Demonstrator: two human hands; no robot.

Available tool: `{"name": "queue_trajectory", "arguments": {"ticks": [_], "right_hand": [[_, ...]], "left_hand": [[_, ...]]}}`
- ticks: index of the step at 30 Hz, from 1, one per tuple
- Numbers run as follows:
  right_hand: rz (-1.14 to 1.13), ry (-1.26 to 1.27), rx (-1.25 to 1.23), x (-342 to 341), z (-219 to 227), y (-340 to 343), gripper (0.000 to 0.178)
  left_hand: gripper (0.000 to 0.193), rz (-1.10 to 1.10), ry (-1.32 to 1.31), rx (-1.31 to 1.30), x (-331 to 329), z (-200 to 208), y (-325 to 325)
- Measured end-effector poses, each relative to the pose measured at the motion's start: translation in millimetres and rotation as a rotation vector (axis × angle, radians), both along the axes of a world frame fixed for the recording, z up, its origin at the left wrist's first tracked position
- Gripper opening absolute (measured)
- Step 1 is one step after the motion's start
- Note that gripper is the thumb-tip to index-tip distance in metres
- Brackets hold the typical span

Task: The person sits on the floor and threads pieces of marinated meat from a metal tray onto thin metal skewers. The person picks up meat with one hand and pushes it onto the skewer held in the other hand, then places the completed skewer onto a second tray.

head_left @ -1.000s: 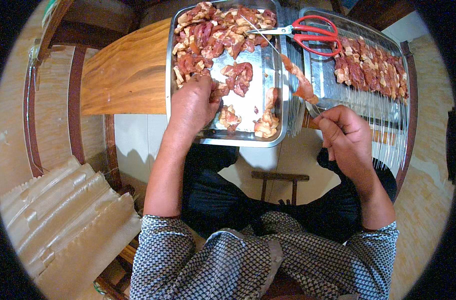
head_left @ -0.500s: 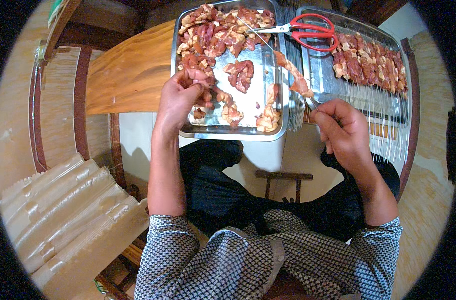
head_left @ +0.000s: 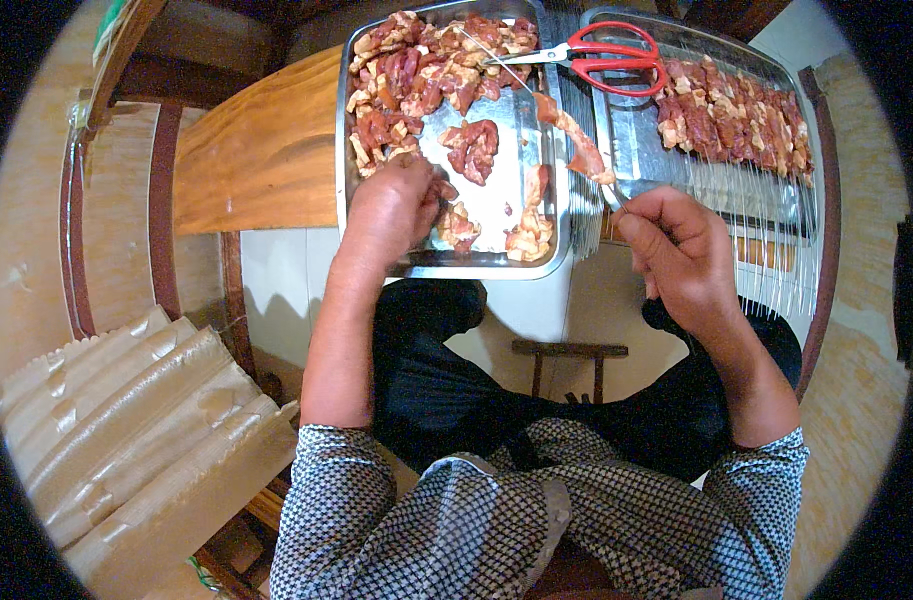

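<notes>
My right hand (head_left: 676, 245) is closed round the near end of a thin metal skewer (head_left: 516, 75), which slants up and left over the meat tray. Strips of raw meat (head_left: 581, 148) are threaded along its lower part, just beyond my fingers. My left hand (head_left: 398, 205) reaches into the left part of the metal tray (head_left: 436, 268), back upward, its fingers curled round a dark piece of meat (head_left: 443, 188) that is mostly hidden. A heap of raw meat chunks (head_left: 431, 70) fills the tray's far end. One separate chunk (head_left: 473, 150) lies mid-tray, with smaller pieces (head_left: 528, 230) nearer me.
Red-handled scissors (head_left: 616, 60) lie across the trays' adjoining rims, over a bundle of bare skewers (head_left: 584, 215). The right tray (head_left: 631, 150) holds a row of loaded skewers (head_left: 731, 115). A wooden table (head_left: 261, 145) is at left, with folded brown cardboard (head_left: 141, 430) below it.
My left hand has turned over and moved slightly right and down, its fingers curling in toward the meat. The loaded skewer and my right hand have shifted slightly left.
</notes>
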State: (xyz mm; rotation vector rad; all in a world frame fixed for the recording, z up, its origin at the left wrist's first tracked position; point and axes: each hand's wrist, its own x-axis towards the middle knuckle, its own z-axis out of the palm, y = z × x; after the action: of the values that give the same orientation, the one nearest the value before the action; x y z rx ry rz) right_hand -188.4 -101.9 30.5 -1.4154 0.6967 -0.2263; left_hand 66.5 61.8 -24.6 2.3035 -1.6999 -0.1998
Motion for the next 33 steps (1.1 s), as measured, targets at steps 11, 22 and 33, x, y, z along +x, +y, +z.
{"name": "queue_trajectory", "arguments": {"ticks": [11,22,33], "right_hand": [[0.026,0.044,0.0,0.1,2.8,0.5,0.013],[0.023,0.085,-0.103,3.6,0.8,-0.4,0.014],[0.012,0.082,-0.089,0.9,4.6,-6.2,0.013]], "left_hand": [[0.021,0.443,1.797,-0.373,18.2,19.8,6.5],[0.031,0.401,1.775,-0.397,12.4,20.4,-1.4],[0.036,0.22,1.962,-0.266,-0.8,33.0,-2.0]]}}
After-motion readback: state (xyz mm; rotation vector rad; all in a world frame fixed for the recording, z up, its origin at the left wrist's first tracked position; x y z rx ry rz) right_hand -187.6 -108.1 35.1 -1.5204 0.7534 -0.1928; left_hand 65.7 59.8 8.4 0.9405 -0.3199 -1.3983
